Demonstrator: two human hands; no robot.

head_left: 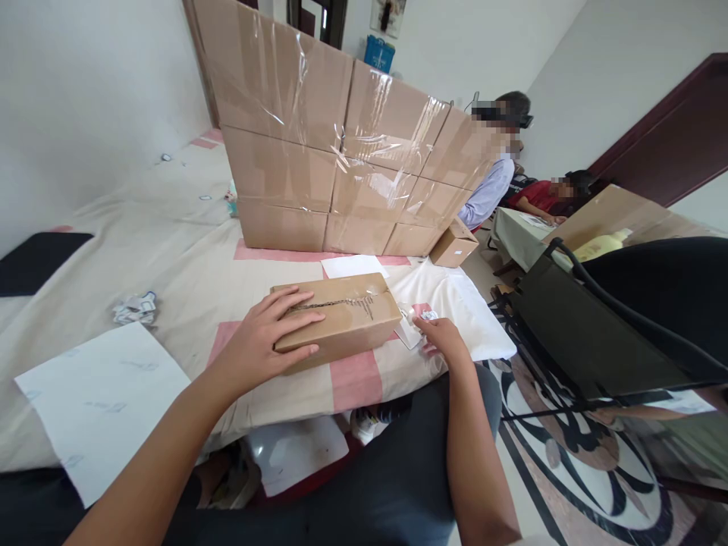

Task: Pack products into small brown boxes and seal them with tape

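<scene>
A closed cardboard box [346, 322] lies lengthwise on the bed in front of me, with a dark rough line along its top seam. My left hand [273, 326] lies over its left end with fingers spread, the fingertips on the top and the thumb lower on the near side. Just off the box's right end, my right hand [440, 337] is closed in a pinch on a small white slip [408, 332]. Its fingertips are partly hidden, so how firmly it grips is unclear. A small printed label [429, 315] shows beside those fingers.
Behind stands a wall of film-wrapped cartons [335, 174], with a small carton [453, 244] at its right end. A white sheet [102, 402], crumpled scraps [135, 308] and a black pad [39, 262] lie left. A folding chair [614, 326] stands right; two people sit beyond.
</scene>
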